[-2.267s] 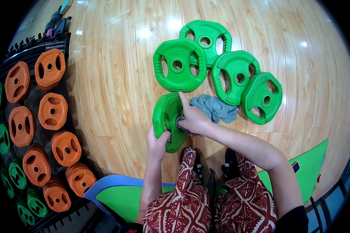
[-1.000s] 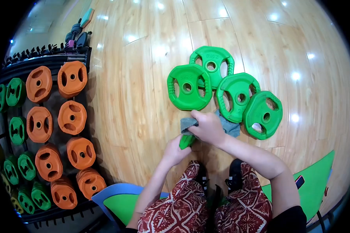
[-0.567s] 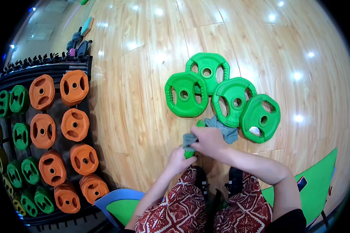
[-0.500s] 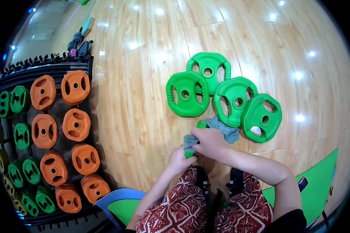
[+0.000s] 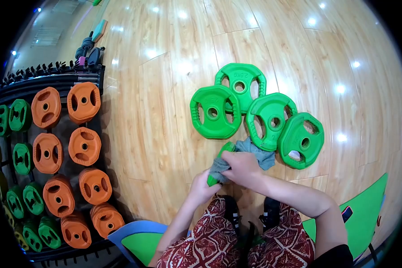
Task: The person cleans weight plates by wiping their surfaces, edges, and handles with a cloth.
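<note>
A green weight plate [image 5: 228, 146] stands on edge between my hands, seen nearly side-on. My left hand [image 5: 202, 187] grips its lower end. My right hand [image 5: 242, 169] is closed on a grey-blue cloth [image 5: 256, 154], part of which wraps round the plate while the rest hangs to the right. Just beyond lie several green plates, overlapping on the wooden floor: one at the left [image 5: 215, 112], one at the back [image 5: 240, 85], one in the middle [image 5: 270, 121] and one at the right [image 5: 301, 140].
A rack [image 5: 103, 73] at the left holds orange plates [image 5: 84, 146] and green plates [image 5: 22, 158]. Green mats [image 5: 366, 214] lie at both sides of my legs, with a phone [image 5: 346, 214] on the right one. Dumbbells [image 5: 87, 43] stand behind the rack.
The held plate has tilted slightly and shows more of its edge. My right hand and the cloth have shifted a little down it. The whole view has moved slightly.
</note>
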### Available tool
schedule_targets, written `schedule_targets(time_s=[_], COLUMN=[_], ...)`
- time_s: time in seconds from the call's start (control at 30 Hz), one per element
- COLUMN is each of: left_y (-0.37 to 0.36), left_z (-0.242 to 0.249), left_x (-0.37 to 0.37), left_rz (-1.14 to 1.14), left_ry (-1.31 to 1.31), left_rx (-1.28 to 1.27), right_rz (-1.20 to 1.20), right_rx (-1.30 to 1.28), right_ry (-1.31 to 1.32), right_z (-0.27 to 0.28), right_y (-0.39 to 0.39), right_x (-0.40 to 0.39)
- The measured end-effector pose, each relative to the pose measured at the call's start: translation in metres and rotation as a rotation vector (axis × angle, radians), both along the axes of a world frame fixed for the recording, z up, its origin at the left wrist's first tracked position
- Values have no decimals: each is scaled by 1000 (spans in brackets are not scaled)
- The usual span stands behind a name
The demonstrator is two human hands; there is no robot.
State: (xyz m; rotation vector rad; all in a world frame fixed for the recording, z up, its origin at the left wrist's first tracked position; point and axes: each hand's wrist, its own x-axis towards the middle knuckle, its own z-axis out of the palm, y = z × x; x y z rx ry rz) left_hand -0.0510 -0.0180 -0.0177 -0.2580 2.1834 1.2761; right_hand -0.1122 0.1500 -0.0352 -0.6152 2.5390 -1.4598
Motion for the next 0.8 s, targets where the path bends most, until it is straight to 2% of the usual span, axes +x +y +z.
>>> schedule_targets(time_s=[0.13, 0.2, 0.27, 0.33, 0.47, 0.6, 0.67, 0.7, 0.8], left_y=[-3, -3, -2, -4, -10, -9, -11, -11, -10], left_z=[1, 0, -2, -4, -14, -7, -11, -10, -4], left_x=[0, 1, 1, 4, 8, 2, 4, 4, 0], left_rz=[-54, -54, -61, -62, -104, -82, -7, -3, 39], left_ry=[-1, -16, 34, 28, 55, 33, 93, 95, 94], left_rx=[-66, -55, -32, -32, -22, 7, -9, -9, 44], right_rz=[-41, -155, -129, -99, 67, 89, -52, -144, -126], right_rx=[50, 122, 190, 19, 17, 2, 77, 55, 57], right_ry=[-26, -150, -150, -90, -8, 13, -44, 84, 70], right_z=[-22, -39, -36, -22, 10, 1, -9, -17, -21], right_y=[6, 11, 14, 11, -4, -3, -2, -1, 2], right_x=[-18, -33, -32, -24, 1, -10, -21, -29, -33])
